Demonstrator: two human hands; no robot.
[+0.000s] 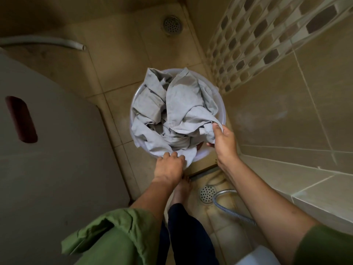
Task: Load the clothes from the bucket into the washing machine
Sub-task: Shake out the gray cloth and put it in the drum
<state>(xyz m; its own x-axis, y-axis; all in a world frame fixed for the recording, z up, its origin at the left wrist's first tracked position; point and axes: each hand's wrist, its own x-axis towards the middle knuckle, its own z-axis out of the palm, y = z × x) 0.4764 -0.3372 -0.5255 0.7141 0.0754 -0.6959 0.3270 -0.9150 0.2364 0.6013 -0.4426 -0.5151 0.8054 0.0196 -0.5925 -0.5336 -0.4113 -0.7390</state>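
The left hand (169, 164) reaches down to the near rim of the white bucket (222, 119), its fingers curled over a fold of the pale grey clothes (177, 109) that spills over that rim; its grip is closed on the cloth. The right hand (223, 139) is at the bucket's right side, its thumb and fingers pinching an upper edge of the same grey fabric, so this grip too is pressed together on cloth. The clothes lie heaped in the bucket just beyond both grips, crumpled and filling it to the brim, with one corner hanging over the far rim. The bucket stands on the beige tiled floor (118, 54). To the left of the left grip rises the white side of the washing machine (57, 150), with a dark red recessed handle (21, 119) on it; a grey hose end (76, 44) lies on the floor beyond it. Beyond the bucket a round floor drain (172, 24) is set in the tiles. Nearer than the grips, a second drain (207, 194) sits beside a bare foot (182, 190), and a metal shower hose (229, 209) curls next to it. To the right of the right grip is a tiled wall with a mosaic band (257, 41). Green sleeves (114, 240) are rolled up on the forearms.
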